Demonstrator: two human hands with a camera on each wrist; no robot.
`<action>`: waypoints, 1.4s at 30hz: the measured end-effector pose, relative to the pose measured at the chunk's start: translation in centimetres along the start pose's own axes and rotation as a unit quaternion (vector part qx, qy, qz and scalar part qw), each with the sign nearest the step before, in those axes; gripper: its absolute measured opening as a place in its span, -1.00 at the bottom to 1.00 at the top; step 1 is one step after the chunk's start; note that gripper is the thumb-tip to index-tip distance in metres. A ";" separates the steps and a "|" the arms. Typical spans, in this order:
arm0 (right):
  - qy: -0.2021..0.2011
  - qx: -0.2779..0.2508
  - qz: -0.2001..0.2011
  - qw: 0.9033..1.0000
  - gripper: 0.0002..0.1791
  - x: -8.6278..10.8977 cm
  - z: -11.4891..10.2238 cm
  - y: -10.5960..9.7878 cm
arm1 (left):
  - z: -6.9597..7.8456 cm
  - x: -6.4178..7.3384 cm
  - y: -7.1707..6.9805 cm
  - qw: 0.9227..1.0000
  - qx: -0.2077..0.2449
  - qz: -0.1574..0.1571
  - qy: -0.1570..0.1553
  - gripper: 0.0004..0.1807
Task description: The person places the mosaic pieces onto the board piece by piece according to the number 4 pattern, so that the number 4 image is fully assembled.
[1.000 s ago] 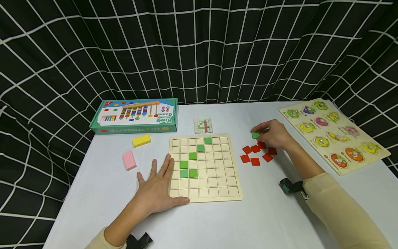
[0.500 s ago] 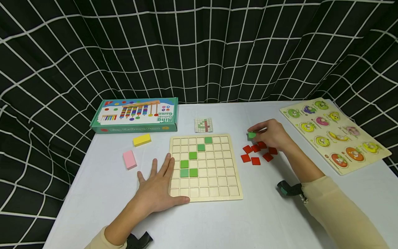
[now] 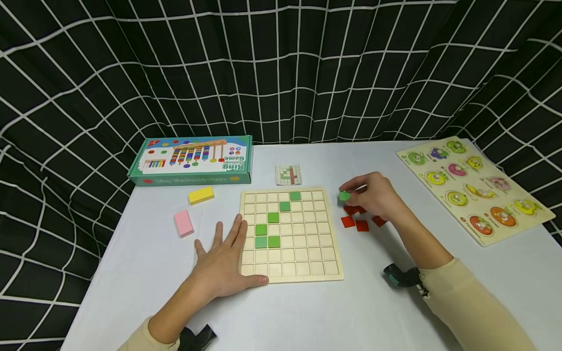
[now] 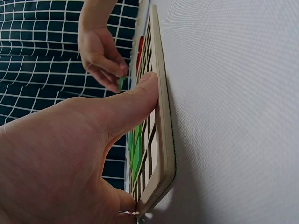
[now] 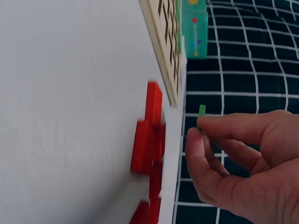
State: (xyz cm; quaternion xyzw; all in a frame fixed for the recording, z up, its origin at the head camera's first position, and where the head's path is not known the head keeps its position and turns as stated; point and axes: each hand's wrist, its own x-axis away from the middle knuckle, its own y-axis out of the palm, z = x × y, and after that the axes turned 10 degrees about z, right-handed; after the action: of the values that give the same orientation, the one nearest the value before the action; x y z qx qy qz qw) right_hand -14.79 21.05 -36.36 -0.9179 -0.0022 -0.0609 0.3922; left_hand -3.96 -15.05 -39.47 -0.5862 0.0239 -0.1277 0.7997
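Between thumb and fingers my right hand (image 3: 373, 196) pinches a green square tile (image 3: 344, 196), held above the table just right of the board. In the right wrist view the tile (image 5: 202, 111) is seen edge-on at the fingertips. Spread flat, my left hand (image 3: 221, 263) rests along the left edge and lower left corner of the wooden grid board (image 3: 303, 256); its thumb lies on the near rim. Several green tiles (image 3: 273, 217) sit in the board's squares, in a diagonal with one beside its lower end. Red tiles (image 3: 362, 225) lie loose below my right hand, some hidden by it.
Behind the board lies a small pattern card (image 3: 288, 175). A green game box (image 3: 190, 161), a yellow block (image 3: 201, 195) and a pink block (image 3: 183, 224) are at the left. A fruit puzzle board (image 3: 474, 190) occupies the right side.
My right hand has moved left toward the board with the green tile, passing over the red tiles. My left hand stays in place on the board.
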 end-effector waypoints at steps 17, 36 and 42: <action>-0.037 -0.016 -0.012 0.999 -0.74 2.3 -2.8 2.3 | -0.1 -0.1 -0.1 1.000 -0.002 -0.001 -0.001 0.48; -0.049 -0.028 -0.040 0.998 -0.77 4.3 -5.2 5.7 | -0.1 -0.1 0.0 1.000 0.000 0.002 0.000 0.47; -0.050 -0.026 -0.056 0.997 -0.75 5.0 -5.9 6.9 | -0.1 -0.1 0.0 1.000 0.001 0.000 -0.001 0.47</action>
State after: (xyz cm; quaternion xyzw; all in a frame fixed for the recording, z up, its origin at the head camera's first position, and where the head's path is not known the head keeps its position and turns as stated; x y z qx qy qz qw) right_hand -10.16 11.79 -36.73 -0.9281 -0.0713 -0.0369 0.3636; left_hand -4.04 -15.15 -39.47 -0.5857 0.0235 -0.1272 0.8001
